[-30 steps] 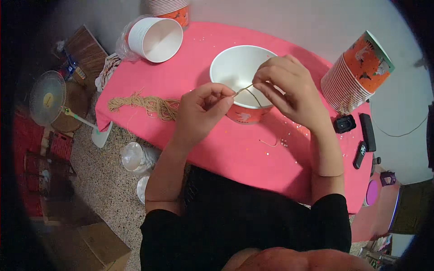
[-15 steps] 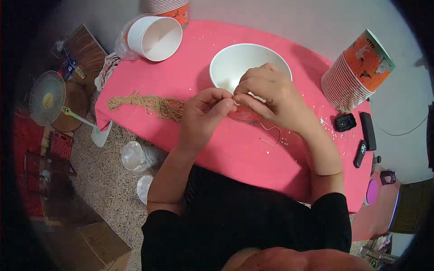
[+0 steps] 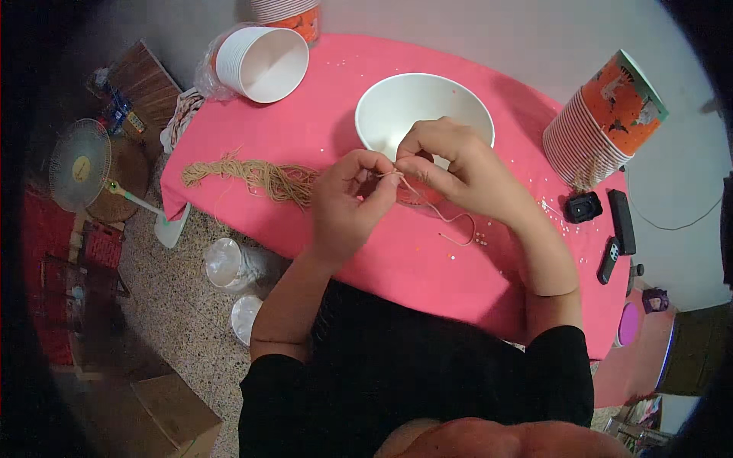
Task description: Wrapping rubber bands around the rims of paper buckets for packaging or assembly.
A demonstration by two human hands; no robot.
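1. A second ago a cord (image 3: pixel 473 227) ran taut between the parted hands; now the fingertips have met, and its slack end curves down below the right hand. The work now seems concentrated at that pinch.
2. The left hand (image 3: pixel 347 202) pinches the cord narrowly; the right hand (image 3: pixel 462 164) closes finger and thumb there too.
3. Left of the left hand, a tan skein (image 3: pixel 267 182) lies on the pink-covered desk (image 3: pixel 397 275); a white bowl (image 3: pixel 379 114) stands just beyond the right hand.
4. Far left of both hands: a fan (image 3: pixel 80 168) and speckled floor (image 3: pixel 183 282).
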